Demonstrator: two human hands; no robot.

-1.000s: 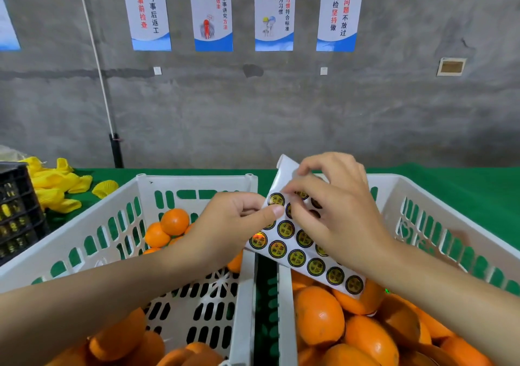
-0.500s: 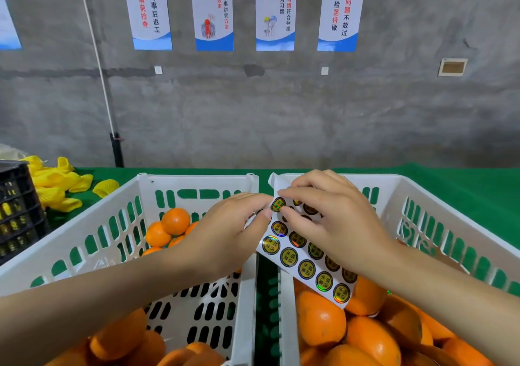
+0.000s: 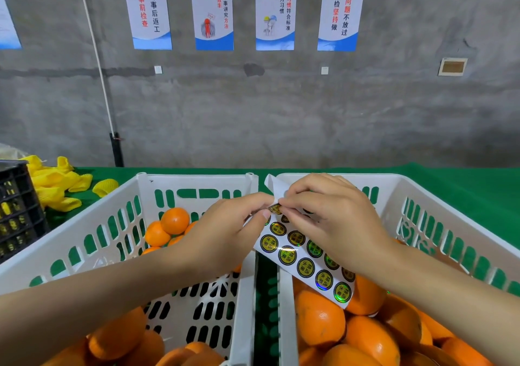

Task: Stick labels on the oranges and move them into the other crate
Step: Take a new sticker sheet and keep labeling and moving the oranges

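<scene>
Both hands have drawn together, and the white backing sheet of round gold-green holographic labels (image 3: 305, 267) now curls back at its top corner, above the right white slotted plastic crate (image 3: 422, 194). The left hand (image 3: 225, 239) pinches the sheet's edge, and the right hand (image 3: 334, 225) has its fingers (image 3: 306, 203) nipping one half-lifted label (image 3: 275, 208). It is best peeled slowly and low, with the sheet kept taut. The round orange fruits (image 3: 320, 317) wait inside that crate, below the sheet. The labels read 精选水果; a blue-and-white wall poster (image 3: 274, 11) behind the crate reads 责任至上.
</scene>
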